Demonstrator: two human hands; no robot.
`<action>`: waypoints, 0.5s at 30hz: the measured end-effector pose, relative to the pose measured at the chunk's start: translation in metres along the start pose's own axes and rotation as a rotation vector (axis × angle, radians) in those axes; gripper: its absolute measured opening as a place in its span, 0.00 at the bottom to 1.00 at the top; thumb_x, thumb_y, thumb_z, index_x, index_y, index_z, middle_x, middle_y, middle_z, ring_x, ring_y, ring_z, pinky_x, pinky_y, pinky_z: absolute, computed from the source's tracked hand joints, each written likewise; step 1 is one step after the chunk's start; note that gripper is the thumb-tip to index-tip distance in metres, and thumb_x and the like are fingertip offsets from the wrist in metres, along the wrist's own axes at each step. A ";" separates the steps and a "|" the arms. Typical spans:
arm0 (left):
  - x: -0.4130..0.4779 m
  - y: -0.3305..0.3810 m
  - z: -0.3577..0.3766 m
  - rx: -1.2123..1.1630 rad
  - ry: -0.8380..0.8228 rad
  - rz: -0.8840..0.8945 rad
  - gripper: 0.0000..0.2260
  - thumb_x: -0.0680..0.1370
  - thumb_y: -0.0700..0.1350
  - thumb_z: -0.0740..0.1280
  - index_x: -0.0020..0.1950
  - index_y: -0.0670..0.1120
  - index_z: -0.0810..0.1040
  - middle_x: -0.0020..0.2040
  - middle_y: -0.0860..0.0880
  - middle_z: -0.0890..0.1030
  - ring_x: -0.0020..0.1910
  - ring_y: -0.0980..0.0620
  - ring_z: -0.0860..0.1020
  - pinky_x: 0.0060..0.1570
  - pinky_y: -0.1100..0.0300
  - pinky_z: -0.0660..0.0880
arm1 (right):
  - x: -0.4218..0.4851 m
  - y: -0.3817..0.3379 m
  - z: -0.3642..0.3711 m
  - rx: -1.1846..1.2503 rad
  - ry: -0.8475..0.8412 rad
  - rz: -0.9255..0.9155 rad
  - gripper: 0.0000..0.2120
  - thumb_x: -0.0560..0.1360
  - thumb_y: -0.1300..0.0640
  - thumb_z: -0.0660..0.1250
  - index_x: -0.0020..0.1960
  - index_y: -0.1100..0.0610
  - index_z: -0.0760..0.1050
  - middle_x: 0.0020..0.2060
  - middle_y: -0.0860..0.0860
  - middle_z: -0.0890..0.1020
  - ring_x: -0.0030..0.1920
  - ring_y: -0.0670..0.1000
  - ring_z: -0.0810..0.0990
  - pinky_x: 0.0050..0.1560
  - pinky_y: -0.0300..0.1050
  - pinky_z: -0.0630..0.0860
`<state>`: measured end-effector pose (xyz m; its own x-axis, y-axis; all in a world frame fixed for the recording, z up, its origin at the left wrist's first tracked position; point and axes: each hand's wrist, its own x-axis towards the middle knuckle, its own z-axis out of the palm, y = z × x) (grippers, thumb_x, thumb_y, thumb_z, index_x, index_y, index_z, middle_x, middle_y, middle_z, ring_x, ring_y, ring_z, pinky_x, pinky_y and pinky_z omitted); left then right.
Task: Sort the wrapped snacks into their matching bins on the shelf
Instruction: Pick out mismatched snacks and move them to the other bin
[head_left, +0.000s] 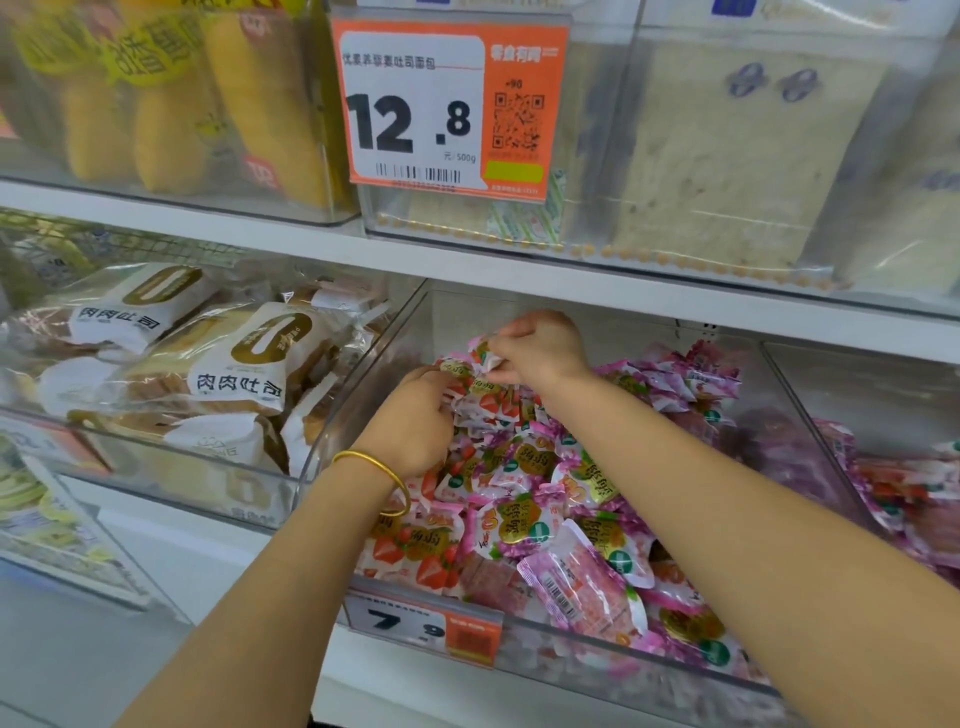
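Note:
A clear plastic bin (571, 660) on the middle shelf holds several pink wrapped snacks (524, 519) and strawberry-print ones (415, 551). Both my hands reach deep into it. My right hand (540, 348) pinches a pink-and-white wrapped snack (480, 353) above the pile near the back. My left hand (415, 415), with a gold bangle on the wrist, curls its fingers round strawberry-print packets (457, 370) just below the right hand. The two hands nearly touch.
Left of the bin stands a clear bin of white bread packs (239, 364). At right, another bin (904, 493) holds pink snacks. The shelf above carries yellow cakes (171, 104), toast slices (727, 171) and an orange price tag (447, 104). A small price label (426, 629) hangs on the bin front.

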<state>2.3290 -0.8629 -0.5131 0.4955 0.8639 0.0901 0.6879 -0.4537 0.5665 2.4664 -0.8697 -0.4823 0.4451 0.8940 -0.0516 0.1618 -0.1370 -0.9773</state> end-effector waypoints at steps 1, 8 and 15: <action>-0.001 0.001 -0.002 -0.001 0.016 -0.017 0.16 0.78 0.32 0.55 0.64 0.38 0.71 0.70 0.40 0.66 0.69 0.46 0.64 0.61 0.66 0.59 | -0.003 0.000 0.004 0.017 -0.020 0.036 0.04 0.74 0.67 0.66 0.45 0.61 0.72 0.48 0.60 0.78 0.43 0.55 0.82 0.39 0.45 0.81; -0.017 0.007 -0.019 0.039 0.096 0.018 0.19 0.78 0.32 0.55 0.68 0.39 0.70 0.64 0.40 0.72 0.63 0.44 0.71 0.51 0.67 0.65 | -0.049 0.004 -0.007 -0.279 -0.102 -0.088 0.05 0.74 0.58 0.69 0.44 0.60 0.78 0.35 0.56 0.82 0.31 0.50 0.79 0.30 0.42 0.76; -0.027 0.017 -0.011 0.189 -0.069 0.143 0.14 0.78 0.36 0.58 0.57 0.42 0.80 0.56 0.43 0.79 0.58 0.44 0.75 0.59 0.55 0.69 | -0.054 -0.008 -0.014 -0.918 -0.365 -0.207 0.14 0.76 0.70 0.60 0.53 0.59 0.80 0.50 0.54 0.82 0.42 0.49 0.77 0.35 0.36 0.73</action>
<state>2.3214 -0.8920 -0.4966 0.6253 0.7741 0.0988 0.6921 -0.6086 0.3880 2.4533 -0.9230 -0.4687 0.0597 0.9922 -0.1092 0.8894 -0.1025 -0.4455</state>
